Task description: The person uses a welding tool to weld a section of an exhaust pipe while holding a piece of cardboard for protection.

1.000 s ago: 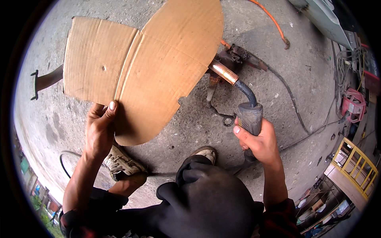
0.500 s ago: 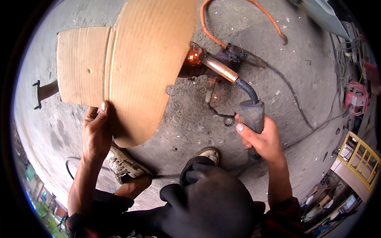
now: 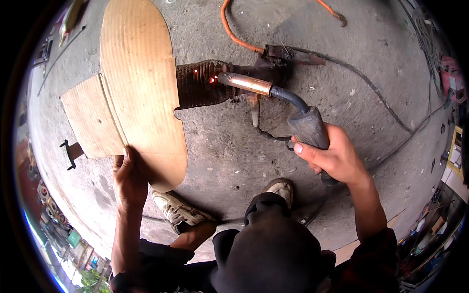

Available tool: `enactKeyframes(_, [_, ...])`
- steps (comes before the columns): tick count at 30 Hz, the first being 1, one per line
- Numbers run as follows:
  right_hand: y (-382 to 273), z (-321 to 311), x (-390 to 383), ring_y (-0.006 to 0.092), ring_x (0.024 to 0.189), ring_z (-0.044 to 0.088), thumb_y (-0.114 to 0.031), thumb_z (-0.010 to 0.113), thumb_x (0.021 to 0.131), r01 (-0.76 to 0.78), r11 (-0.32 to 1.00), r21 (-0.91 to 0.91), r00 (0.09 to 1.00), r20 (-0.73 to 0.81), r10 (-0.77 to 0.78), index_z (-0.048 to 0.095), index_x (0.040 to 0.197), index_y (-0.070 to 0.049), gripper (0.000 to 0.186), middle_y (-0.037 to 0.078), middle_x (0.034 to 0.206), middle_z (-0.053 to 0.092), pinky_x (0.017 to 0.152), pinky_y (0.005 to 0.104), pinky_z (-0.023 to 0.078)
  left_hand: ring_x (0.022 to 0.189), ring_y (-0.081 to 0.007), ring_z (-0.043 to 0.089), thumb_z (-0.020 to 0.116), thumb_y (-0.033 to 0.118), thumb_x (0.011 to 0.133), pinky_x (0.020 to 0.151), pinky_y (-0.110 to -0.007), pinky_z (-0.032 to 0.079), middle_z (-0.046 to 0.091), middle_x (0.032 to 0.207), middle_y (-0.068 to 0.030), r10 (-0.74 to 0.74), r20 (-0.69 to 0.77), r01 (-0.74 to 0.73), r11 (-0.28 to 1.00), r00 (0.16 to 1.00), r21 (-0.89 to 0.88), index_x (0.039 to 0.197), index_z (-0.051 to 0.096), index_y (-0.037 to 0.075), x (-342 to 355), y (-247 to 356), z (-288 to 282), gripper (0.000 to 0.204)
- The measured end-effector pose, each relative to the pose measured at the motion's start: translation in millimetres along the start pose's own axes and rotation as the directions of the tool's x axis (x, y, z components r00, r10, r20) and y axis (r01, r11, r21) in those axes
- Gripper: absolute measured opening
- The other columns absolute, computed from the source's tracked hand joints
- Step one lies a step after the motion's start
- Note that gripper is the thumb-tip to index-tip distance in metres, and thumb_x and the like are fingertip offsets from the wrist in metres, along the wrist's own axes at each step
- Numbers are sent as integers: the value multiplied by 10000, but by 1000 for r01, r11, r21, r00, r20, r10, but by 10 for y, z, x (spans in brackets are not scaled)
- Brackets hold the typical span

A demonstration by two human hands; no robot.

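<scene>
My left hand [image 3: 131, 181] pinches the lower edge of a folded, round-ended cardboard sheet [image 3: 141, 88], thumb on top. In my right hand [image 3: 334, 152] is the grey handle of a welding torch [image 3: 247, 84], with a curved dark neck and a copper-coloured nozzle. The nozzle tip sits at a dark, ridged metal part [image 3: 202, 93] covered with rows of weld bead. Small spots there glow red-orange. The cardboard covers the left portion of this metal part; a flat end with a dark crossbar [image 3: 72, 154] sticks out beyond it.
An orange cable [image 3: 234, 36] and a dark cable [image 3: 361, 78] cross the concrete floor. A cable-fitted clamp-like piece [image 3: 255, 110] lies below the metal part. My shoes [image 3: 178, 210] are close by. A red machine [image 3: 452, 80] and a yellow frame [image 3: 455, 151] stand at right.
The cardboard has swung left, uncovering more of the ridged metal part. The bright glow at the torch tip has shrunk to small red spots. The whole view has shifted somewhat.
</scene>
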State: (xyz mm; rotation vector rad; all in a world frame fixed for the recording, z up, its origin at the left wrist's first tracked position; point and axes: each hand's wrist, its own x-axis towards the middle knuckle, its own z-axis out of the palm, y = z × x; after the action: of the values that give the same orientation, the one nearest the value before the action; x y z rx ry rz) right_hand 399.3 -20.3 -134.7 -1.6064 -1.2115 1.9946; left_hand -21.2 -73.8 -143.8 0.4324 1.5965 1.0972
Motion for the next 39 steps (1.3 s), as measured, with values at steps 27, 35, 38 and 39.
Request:
enactKeyframes(27, [-58,-32,41,61,479,455,-249,680,848,-72,997,-39,995,66,74,555,805,-43,244,-19,575,495,450,246,372,736,-47,521,554,129,946,662,-210,424,565,828,52,-110,56,108,993,992,43,1061,581,90,-209,121,585,124])
enactKeyframes(35, [-51,-20,6,53,472,457,-255,692,851,-63,998,28,998,20,63,565,799,-46,249,-29,562,493,441,234,375,1072,-147,566,512,141,958,945,-294,440,610,1111,-42,-56,82,63,995,995,-81,1217,514,49,-60,103,281,275])
enactKeyframes(38, [-75,-33,9,51,476,458,-236,693,851,-75,995,65,997,27,73,572,815,-41,232,-31,564,493,440,234,371,1093,-149,561,493,130,958,965,-295,431,606,1140,-48,-61,49,64,995,997,-73,1262,486,49,-45,118,196,315])
enactKeyframes(39, [-70,-40,12,50,476,456,-234,689,853,-74,996,57,997,37,72,571,810,-42,230,-31,564,492,440,234,369,1096,-148,559,489,128,957,969,-295,428,606,1140,-48,-53,56,58,995,997,-80,1262,486,50,-44,126,205,314])
